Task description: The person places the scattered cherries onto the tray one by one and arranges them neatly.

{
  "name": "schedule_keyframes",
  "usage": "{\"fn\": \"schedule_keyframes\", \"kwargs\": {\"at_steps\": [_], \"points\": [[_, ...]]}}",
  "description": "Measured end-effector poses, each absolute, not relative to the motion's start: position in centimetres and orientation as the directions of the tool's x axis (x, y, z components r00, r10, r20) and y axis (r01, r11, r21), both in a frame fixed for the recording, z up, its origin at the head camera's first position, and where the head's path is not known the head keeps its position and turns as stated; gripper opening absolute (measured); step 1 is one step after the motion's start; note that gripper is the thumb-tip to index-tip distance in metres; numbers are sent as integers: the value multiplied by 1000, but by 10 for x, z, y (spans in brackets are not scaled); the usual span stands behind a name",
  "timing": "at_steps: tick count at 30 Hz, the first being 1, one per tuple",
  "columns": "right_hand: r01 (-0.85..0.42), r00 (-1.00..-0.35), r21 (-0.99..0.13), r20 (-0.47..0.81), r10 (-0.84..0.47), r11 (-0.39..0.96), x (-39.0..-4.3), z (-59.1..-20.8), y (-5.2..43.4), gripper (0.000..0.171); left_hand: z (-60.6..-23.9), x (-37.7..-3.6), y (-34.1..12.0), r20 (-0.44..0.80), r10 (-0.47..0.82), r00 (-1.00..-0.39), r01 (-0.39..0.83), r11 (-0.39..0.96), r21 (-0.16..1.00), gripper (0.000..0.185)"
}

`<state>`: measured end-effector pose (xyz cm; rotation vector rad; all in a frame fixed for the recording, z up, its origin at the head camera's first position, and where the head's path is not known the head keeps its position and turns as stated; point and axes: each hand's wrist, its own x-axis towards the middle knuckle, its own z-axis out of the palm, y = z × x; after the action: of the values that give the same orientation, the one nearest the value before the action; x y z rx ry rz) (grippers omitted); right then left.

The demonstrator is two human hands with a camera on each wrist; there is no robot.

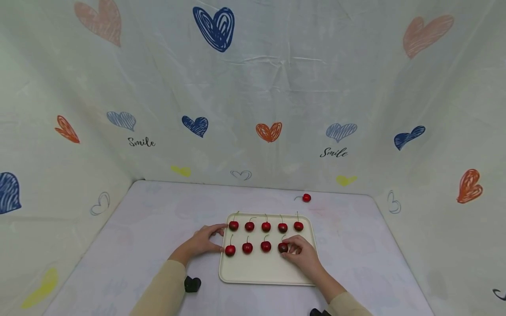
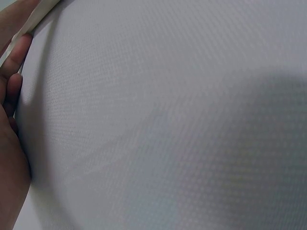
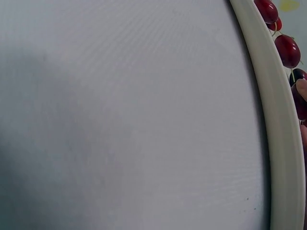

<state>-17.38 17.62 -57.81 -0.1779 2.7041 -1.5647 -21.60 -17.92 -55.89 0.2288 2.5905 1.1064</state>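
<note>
Setting the dark cherry (image 1: pixel 283 247) fourth in the near row of the cream tray (image 1: pixel 261 272), the right hand (image 1: pixel 302 254) pinches it with curled fingertips, while the left hand (image 1: pixel 203 240) rests with relaxed fingers on the tray's left edge beside the first cherry (image 1: pixel 230 250). In my judgement, the fruit should be lowered in line with its neighbours, stem upright, tray steadied. Legible writing: "Smile" (image 1: pixel 141 142), twice on the backdrop.

Left hand (image 1: pixel 205 240): forearm reaching in from near-left table edge, palm down, thumb and fingers spread in loose curve at tray's left rim, touching it.
Right hand (image 1: pixel 301 253): forearm from near-right, fingers curled, fingertips pinching cherry in tray's near row, right end.
</note>
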Motion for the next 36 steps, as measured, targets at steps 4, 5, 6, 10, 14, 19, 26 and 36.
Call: {"fn": "schedule_keyframes", "kwargs": {"at_steps": [4,5,6,10,14,19,26,36], "points": [[-90,-994,-867,44,-105,490,-174,-577,176,32,-559,-217,-179,-223,268,-937,25,689,724,75],[-87,-994,-867,41,-105,490,-174,-577,176,32,-559,-216,-179,-224,268,-937,24,689,724,75],[-85,-994,-867,39,-104,491,-174,-577,176,33,-560,-217,-179,-225,268,-937,23,689,725,75],[-79,-994,-868,32,-102,491,-174,-577,176,33,-560,-217,-179,-224,271,-936,25,689,724,75],[-82,-994,-867,37,-100,491,-174,-579,176,33,-561,-218,-179,-224,272,-936,31,697,717,75],[-103,-993,-863,61,-101,494,-174,-580,176,33,-560,-219,-178,-230,268,-936,23,696,718,76],[-101,-994,-867,63,-92,488,-173,-580,176,33,-559,-218,-177,-232,263,-937,19,699,715,75],[-91,-994,-898,58,-88,431,-179,-569,182,34,-558,-215,-178,-232,255,-939,11,694,720,76]]}}
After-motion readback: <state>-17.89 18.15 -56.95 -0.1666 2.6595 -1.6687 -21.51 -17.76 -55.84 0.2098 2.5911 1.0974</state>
